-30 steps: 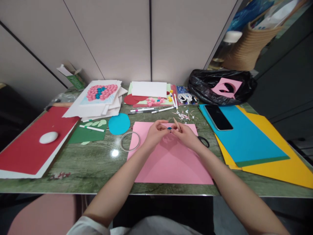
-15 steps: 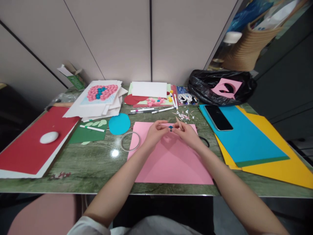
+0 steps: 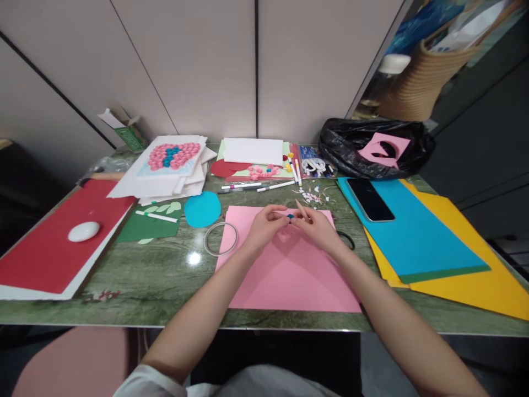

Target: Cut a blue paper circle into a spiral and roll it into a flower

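Observation:
Both hands meet over the far part of a pink paper sheet (image 3: 285,275) on the green table. My left hand (image 3: 266,226) pinches a tiny blue rolled paper piece (image 3: 290,216) at its fingertips. My right hand (image 3: 316,226) is closed on a thin wooden stick (image 3: 300,209) that points up and away, its fingers also touching the blue piece. A clear tape ring (image 3: 220,239) lies just left of the pink sheet, and a blue paper circle (image 3: 202,209) beyond it.
Red sheet with a white oval object (image 3: 83,231) at left. White paper stack with a pink-and-blue rolled-paper picture (image 3: 171,155) at the back left. Markers (image 3: 256,187) and paper scraps lie behind. Phone (image 3: 369,199) on blue and yellow sheets at right. Black bag (image 3: 374,146) at back right.
The hands stayed together over the pink sheet and shifted only slightly, turning the small blue piece between the fingertips.

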